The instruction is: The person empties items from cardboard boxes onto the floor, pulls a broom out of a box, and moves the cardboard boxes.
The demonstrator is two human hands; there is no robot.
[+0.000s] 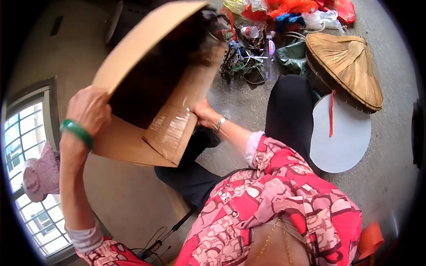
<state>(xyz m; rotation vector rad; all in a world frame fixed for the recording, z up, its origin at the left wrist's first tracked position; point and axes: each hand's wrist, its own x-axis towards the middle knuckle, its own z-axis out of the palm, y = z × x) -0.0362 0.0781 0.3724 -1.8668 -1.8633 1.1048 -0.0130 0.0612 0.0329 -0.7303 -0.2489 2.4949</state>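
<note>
A large brown cardboard box [171, 126] is held up, tilted, in front of me. Its open side faces me, and the inside is dark. Gripping the left edge is my left hand [90, 111], with a green bangle on the wrist. My right hand [205, 113], with a silver watch at the wrist, clasps the taped flap on the right side. Both hands have their fingers closed on the cardboard. Dark, blurred stuff shows at the box's far end; I cannot make out what it is.
On the floor ahead lie clear plastic bottles [270, 57], a tangle of cords [242, 62] and red plastic bags [293, 6]. A woven conical hat [348, 66] and a round white board [341, 137] are at the right. A barred window [33, 164] stands at the left.
</note>
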